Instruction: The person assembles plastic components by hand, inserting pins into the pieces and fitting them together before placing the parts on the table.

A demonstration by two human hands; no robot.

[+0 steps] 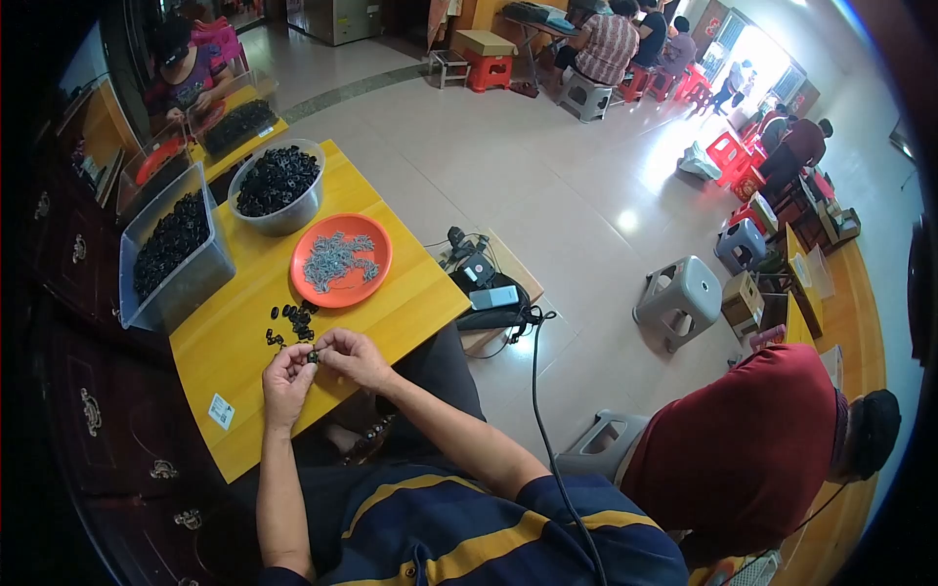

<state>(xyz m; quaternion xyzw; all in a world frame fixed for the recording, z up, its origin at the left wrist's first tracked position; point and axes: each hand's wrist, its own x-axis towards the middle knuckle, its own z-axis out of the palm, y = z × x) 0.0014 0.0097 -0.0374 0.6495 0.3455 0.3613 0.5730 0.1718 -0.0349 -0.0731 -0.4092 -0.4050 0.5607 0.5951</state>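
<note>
A seated person works at the near edge of a yellow table (215, 354), both forearms coming in from the near side. The left hand (283, 384) pinches a small black part (313, 357) between thumb and fingers. The right hand (354, 361) is clamped on the same part from the right, its fingertips meeting those of the left. The part is held above the near edge of the table. Just beyond the hands, loose black pieces (302, 325) lie scattered on the table. Farther out, an orange-red plate (362, 298) carries a heap of small silvery pieces (337, 259). Beyond the plate and to its left stands a round translucent tub (293, 217), filled with black pieces. A rectangular translucent bin (195, 285), also loaded with black pieces, stands at the left edge. A white label (222, 411) is located on the tabletop, to the left of the left hand.
</note>
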